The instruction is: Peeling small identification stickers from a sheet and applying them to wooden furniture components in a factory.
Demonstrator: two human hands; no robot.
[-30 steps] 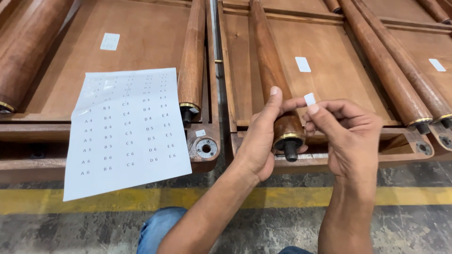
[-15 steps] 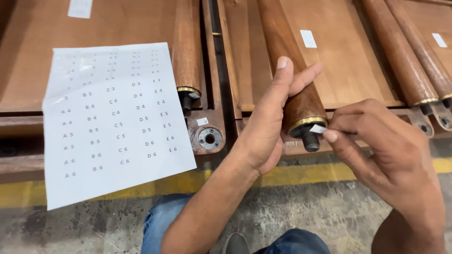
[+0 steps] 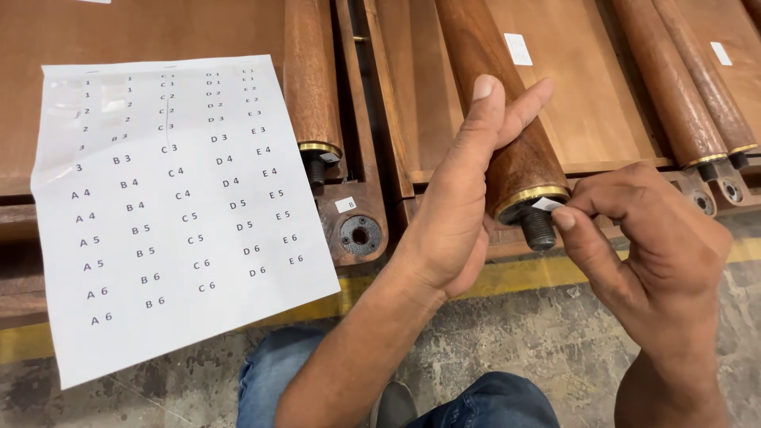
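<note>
Since a second ago, the right hand (image 3: 634, 238) has brought its pinched sticker (image 3: 547, 204) to the leg's (image 3: 507, 135) brass end; left hand (image 3: 464, 198) half-curls around it. Poor aim could crease the sticker.

brown wooden leg (image 3: 507, 135), brass ring (image 3: 533, 198), white sticker (image 3: 547, 204), white sheet (image 3: 174, 206).

1. Bright, even overhead light fills the scene, with no dim corners.
2. Soft glare sits on the white label sheet (image 3: 170, 206) near its upper left corner.
3. Shadows are faint and short beneath the left hand (image 3: 460, 206) and right hand (image 3: 642, 246).
4. Focus is sharp throughout, with slight wide-angle stretch toward the edges.
</note>
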